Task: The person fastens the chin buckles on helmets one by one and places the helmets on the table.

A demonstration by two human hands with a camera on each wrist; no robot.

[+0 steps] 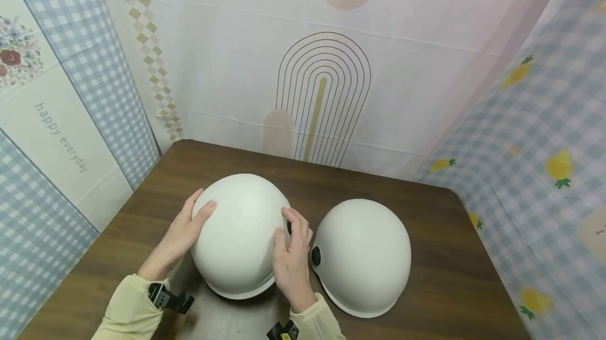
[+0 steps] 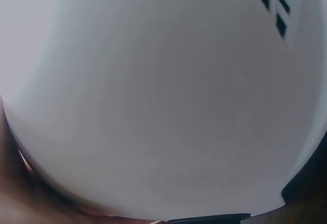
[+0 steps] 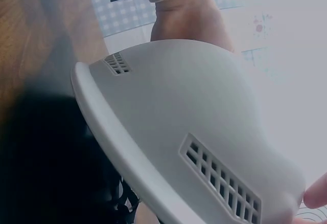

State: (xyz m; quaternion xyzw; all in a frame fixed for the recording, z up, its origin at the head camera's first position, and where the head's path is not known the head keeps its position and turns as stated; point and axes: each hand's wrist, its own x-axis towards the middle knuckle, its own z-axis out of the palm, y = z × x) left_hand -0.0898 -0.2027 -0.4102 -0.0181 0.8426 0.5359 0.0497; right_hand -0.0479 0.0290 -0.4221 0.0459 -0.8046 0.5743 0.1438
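A glossy white helmet (image 1: 240, 235) is held between two hands over the near left part of the table. The left hand (image 1: 182, 235) grips its left side, thumb on the shell. On the right side, the right hand (image 1: 293, 263) holds it with bent fingers beside a black round fitting (image 1: 289, 227). White shell (image 2: 168, 106) fills the left wrist view. A slotted vent (image 3: 222, 178), the raised rim (image 3: 112, 124) and the dark underside show in the right wrist view. A second white helmet (image 1: 366, 256) sits just right of the right hand, dome up.
The brown wooden table (image 1: 450, 256) has rounded far corners. A pale printed cloth (image 1: 227, 66) hangs behind it, with checked cloths (image 1: 521, 171) on both sides. A grey patch (image 1: 227, 321) lies at the near edge below the held helmet.
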